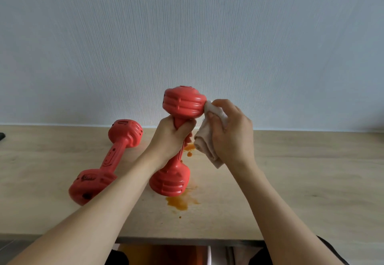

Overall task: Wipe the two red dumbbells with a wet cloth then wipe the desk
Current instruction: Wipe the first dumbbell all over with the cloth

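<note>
On the middle of the pale wooden desk (301,171), just in front of me, I have one red dumbbell (180,107) standing nearly upright, tilted a little, its lower head resting on the desk surface and its upper head raised toward the wall. My left hand (170,136) is wrapped round its handle just under the upper head, fingers and thumb curled tight about the grip. My right hand (230,134) holds a bunched beige cloth (205,146), fingers curled round it, and presses the cloth's upper fold against the right side of the upper head; the remaining cloth hangs down below my palm, clear of the desk. To the left lies the second red dumbbell (108,161) on its side, one head far and near the wall, the other near me and partly hidden behind my left forearm; it has dark spots on the near head and is apart from the one I hold. An orange stain (179,201) is smeared on the desk just near of the standing dumbbell's base, and smaller orange spots (189,148) show on the desk between the handle and the hanging cloth. Behind the desk rises a light, finely textured wall (187,36).
</note>
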`<state>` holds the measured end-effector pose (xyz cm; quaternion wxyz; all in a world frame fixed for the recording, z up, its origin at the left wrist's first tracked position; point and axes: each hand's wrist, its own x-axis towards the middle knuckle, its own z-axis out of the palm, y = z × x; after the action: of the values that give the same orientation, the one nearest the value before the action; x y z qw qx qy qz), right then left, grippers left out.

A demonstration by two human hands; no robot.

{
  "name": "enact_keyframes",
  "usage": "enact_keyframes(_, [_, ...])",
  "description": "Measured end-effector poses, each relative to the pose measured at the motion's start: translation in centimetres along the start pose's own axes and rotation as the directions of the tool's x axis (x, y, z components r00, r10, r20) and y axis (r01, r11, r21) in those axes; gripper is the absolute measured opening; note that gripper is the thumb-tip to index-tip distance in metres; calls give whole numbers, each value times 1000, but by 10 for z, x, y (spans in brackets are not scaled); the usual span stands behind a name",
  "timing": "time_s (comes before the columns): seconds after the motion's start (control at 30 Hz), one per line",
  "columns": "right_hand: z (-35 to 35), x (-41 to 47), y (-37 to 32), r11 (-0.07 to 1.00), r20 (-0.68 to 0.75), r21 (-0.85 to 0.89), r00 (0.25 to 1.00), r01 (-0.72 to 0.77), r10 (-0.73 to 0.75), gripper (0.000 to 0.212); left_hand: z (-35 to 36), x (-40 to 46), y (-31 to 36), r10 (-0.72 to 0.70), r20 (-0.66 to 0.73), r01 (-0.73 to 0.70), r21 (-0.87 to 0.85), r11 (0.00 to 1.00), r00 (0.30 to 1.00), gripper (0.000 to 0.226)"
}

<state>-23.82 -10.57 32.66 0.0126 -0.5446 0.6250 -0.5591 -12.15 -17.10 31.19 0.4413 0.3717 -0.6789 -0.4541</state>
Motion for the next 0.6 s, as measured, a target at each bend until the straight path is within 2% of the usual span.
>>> enact_keyframes(0.17, [5,-1,-1,1000,-6,1,1000,-24,24,17,1,1,1,-12,-2,12,-23,1000,1000,27])
enact_keyframes(0.23, [6,-5,-8,998,-49,-8,997,61,-62,19,1,1,2,-21,-19,21,-23,1000,1000,29])
enact_keyframes(0.3, [8,-11,-17,976,-115,-73,970,206,-214,22,-1,1,1,-37,-37,37,-15,999,999,26])
enact_keyframes(0.37, [10,-12,-21,956,-144,-129,948,265,-283,23,-2,2,0,-37,-39,37,-2,999,999,26])
enact_keyframes(0.47, [10,-2,-12,980,-120,-85,975,179,-188,16,0,1,1,-16,-28,16,16,1000,999,34])
enact_keyframes(0.6, [7,13,8,999,-83,-10,996,39,-40,18,4,-1,2,17,11,-17,21,1000,1000,29])
